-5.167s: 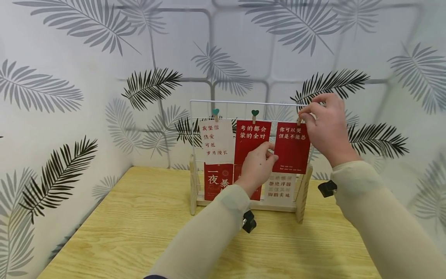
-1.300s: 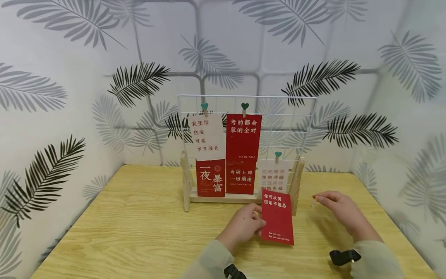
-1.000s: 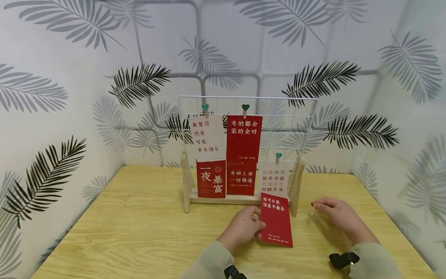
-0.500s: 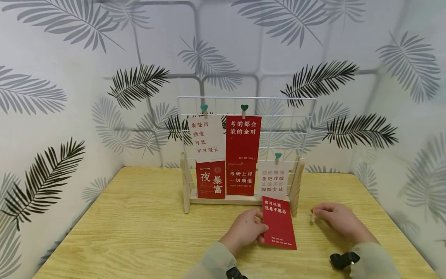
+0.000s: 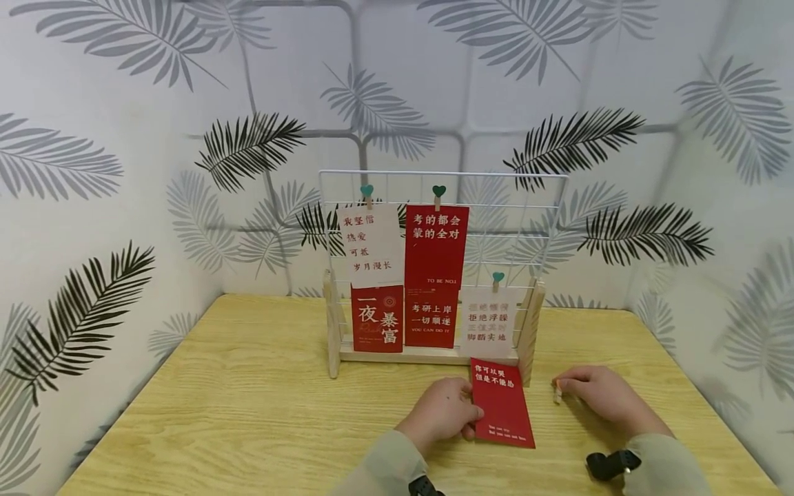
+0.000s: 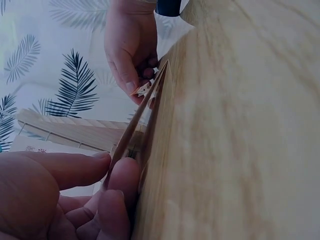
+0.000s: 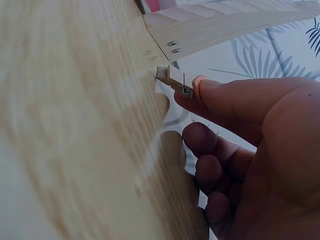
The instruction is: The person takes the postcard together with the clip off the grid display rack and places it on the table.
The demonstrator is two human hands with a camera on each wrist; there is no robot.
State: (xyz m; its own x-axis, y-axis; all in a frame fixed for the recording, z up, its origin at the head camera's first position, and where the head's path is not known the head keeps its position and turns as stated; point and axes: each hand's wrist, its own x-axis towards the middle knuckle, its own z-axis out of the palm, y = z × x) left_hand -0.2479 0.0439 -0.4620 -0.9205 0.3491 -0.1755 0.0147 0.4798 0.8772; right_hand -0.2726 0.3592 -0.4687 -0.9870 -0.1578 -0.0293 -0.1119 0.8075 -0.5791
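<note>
My left hand [image 5: 443, 413] pinches the left edge of a red card [image 5: 502, 406] with white lettering between thumb and fingers. The card is low over the table in front of the rack's right end; the left wrist view has it nearly edge-on, close to the wood. To the right, my right hand [image 5: 604, 396] holds a small wooden clothespin [image 7: 175, 82] between thumb and forefinger. An orange piece sits at the clothespin's gripped end, and its tip points down near the tabletop. The right hand's other fingers are curled loosely below.
Behind the hands stands a wire grid rack with a wooden base [image 5: 403, 356]. Clipped on it are a white card [image 5: 372, 244], red cards [image 5: 436, 248] and a lower white card [image 5: 486, 324], some under heart-topped clips [image 5: 439, 191]. The wooden table [image 5: 248, 413] meets a leaf-patterned wall.
Earlier the red card hung at the rack's upper right with both hands at it. Now it is down by the table, clothespin removed. Over the last second both hands sank slightly, the card shifting nearer.
</note>
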